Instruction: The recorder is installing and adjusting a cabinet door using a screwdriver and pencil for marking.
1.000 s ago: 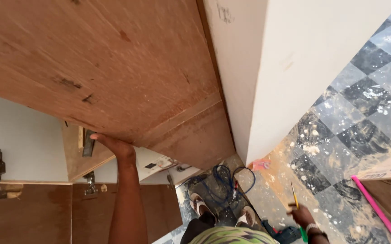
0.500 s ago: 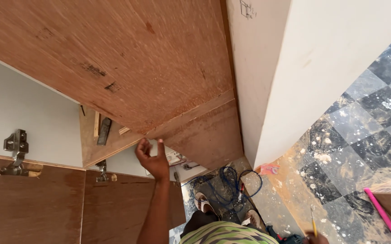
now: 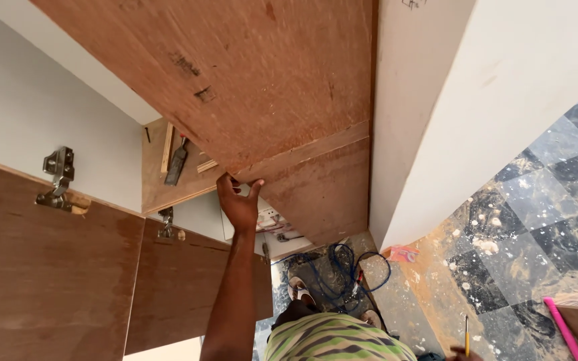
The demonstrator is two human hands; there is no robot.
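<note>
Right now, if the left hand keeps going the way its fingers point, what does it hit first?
The left hand already touches the lower edge of the brown plywood panel overhead. Going on along its fingers, it would press straight into that panel; nothing else lies between, though depth is hard to judge.

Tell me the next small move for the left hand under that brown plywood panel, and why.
Probably keep the left hand pressed up and nudge the brown plywood panel level. The fingertips meet only its lower edge, and the right hand, low by the floor, grips a yellow pencil and gives no support.
</note>
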